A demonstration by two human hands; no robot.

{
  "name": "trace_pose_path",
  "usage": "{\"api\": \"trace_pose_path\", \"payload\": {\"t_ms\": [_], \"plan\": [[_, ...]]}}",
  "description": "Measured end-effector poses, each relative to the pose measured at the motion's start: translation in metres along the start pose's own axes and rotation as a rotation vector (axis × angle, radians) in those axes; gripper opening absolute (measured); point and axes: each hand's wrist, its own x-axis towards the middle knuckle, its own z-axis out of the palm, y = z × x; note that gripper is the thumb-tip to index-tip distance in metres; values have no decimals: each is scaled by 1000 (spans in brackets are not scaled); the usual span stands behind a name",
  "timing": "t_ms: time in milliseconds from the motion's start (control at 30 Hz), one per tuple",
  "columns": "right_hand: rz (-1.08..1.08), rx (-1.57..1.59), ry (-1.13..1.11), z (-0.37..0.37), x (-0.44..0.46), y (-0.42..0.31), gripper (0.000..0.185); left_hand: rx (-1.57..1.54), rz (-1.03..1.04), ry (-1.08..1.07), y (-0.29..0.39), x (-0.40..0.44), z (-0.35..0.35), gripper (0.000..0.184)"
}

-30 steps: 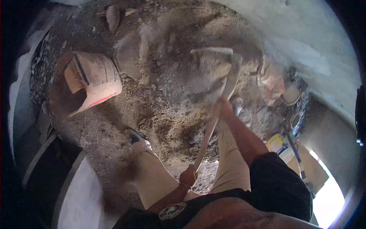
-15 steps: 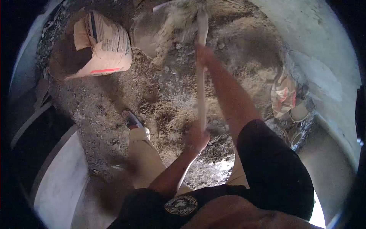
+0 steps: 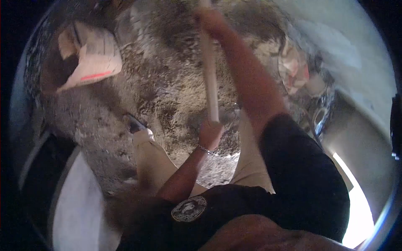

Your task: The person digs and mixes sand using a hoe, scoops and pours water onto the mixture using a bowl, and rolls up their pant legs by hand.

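Note:
A long, pale wooden tool handle (image 3: 210, 79) runs up the middle of the head view, over loose soil. Its lower end sits in my left hand (image 3: 210, 134), whose fingers are wrapped round it; a bracelet circles that wrist. Farther up, near the top edge, my right hand (image 3: 210, 24) is closed round the same handle with the arm stretched out. The tool's head lies beyond the top of the view, so its kind cannot be told. Brown, churned soil (image 3: 176, 96) spreads beneath the handle and around my feet.
At upper left stands a torn, open paper sack (image 3: 100, 58). A crumpled paper bag (image 3: 293, 69) and a small bucket-like container (image 3: 316, 85) lie by the pale wall (image 3: 335, 46) on the right. My shoe (image 3: 135, 124) rests on the soil.
Both hands and the handle have shifted up and slightly left in the view. The whole scene has shifted too as the camera moved, and the tool's far end has left the frame.

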Motion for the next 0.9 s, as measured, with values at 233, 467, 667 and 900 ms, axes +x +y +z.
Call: {"api": "trace_pose_path", "payload": {"t_ms": [233, 467, 667, 900], "plan": [[723, 807, -203, 89, -162, -10, 27, 62, -586, -85, 0, -131, -21, 22], [1011, 815, 91, -25, -256, 50, 26, 732, -180, -356, -14, -108, -26, 42], [1182, 1290, 502, -8, -192, 122, 22, 815, -260, -445, 179, 26, -119, 34], [1282, 1627, 283, 58, -194, -26, 26, 929, -450, -176, 161, -134, -155, 36]]}}
